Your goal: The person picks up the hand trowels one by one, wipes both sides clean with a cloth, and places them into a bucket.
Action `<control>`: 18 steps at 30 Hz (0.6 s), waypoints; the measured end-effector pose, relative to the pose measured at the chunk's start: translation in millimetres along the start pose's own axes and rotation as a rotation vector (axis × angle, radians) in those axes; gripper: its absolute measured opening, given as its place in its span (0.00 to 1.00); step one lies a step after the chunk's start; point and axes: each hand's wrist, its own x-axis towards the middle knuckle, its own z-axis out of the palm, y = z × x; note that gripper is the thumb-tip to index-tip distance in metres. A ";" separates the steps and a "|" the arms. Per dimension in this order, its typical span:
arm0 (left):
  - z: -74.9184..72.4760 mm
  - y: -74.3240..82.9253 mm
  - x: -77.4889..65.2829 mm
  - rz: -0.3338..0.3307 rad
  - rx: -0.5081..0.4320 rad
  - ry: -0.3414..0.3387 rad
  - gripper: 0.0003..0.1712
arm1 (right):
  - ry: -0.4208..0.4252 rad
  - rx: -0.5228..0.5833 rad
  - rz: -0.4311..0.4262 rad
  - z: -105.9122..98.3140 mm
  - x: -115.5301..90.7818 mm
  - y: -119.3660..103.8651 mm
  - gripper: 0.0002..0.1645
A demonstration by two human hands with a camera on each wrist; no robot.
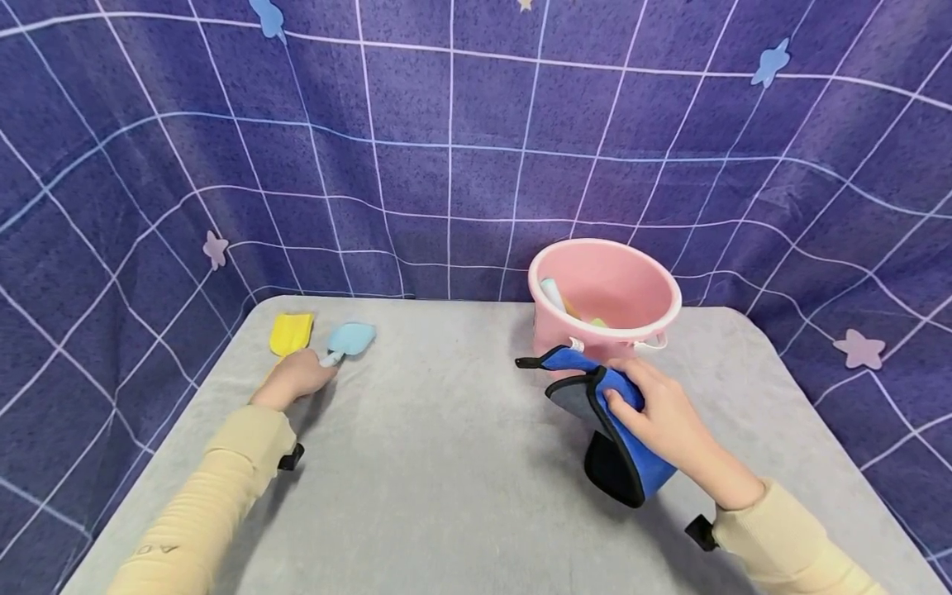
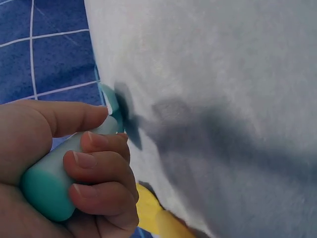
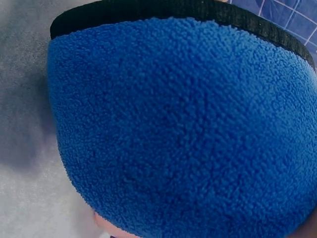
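On the left of the table, my left hand (image 1: 303, 376) grips the pale handle of a light blue toy shovel (image 1: 352, 337). In the left wrist view its fingers curl round the handle, whose rounded teal end (image 2: 49, 196) shows by the palm. A yellow toy shovel (image 1: 291, 333) lies beside this hand, its handle mostly hidden. My right hand (image 1: 662, 417) pinches a blue fuzzy cloth (image 1: 645, 450) with black edging and a grey reverse side, held folded in front of the bucket. That cloth (image 3: 183, 129) fills most of the right wrist view.
A pink bucket (image 1: 625, 289) stands at the back right with a white-and-teal handle (image 1: 552, 293) and other small items inside. Grey cloth covers the table (image 1: 446, 430). Behind and at both sides hangs a purple-blue gridded curtain (image 1: 416, 182) with star shapes.
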 end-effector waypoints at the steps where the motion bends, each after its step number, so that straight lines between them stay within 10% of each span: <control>1: -1.5 1.3 -1.6 0.013 0.014 0.013 0.20 | 0.000 -0.002 0.005 -0.8 0.1 -0.6 0.22; 18: -29.4 25.8 -35.0 0.140 0.116 0.161 0.18 | 0.005 0.007 -0.030 -12.1 11.6 -12.1 0.23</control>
